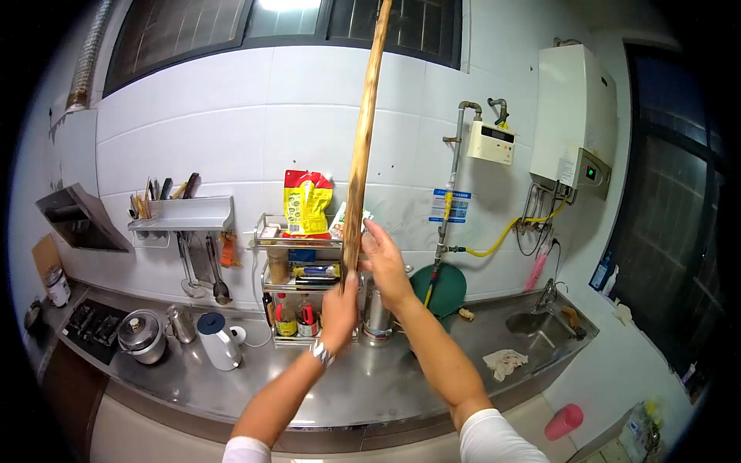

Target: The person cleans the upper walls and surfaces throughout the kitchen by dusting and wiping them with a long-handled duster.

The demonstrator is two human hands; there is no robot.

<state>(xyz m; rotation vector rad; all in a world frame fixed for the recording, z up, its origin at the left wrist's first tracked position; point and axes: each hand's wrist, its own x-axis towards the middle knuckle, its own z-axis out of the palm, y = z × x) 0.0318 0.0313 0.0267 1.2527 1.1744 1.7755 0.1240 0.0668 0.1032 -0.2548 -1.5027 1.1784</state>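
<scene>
A long wooden pole point(360, 166) with dark scorch-like markings stands nearly upright in front of me, and its top runs out of view. My left hand point(340, 312) is closed around the pole's lower end, with a metal watch on that wrist. Higher up, beside the pole's right side, is my right hand point(388, 268). Its fingers are apart and curved toward the wood; whether they touch it is hard to see. Behind the hands stands a metal spice rack point(266, 287) with bottles and jars, topped by a red and yellow pouch point(307, 204).
Along the steel counter point(289, 390) stand a lidded pot point(143, 337), a white kettle point(219, 342) and a sink point(538, 328) with a cloth point(505, 363) nearby. A green round lid point(448, 289) leans on the wall. Above are a gas meter point(492, 143) and a water heater point(575, 116).
</scene>
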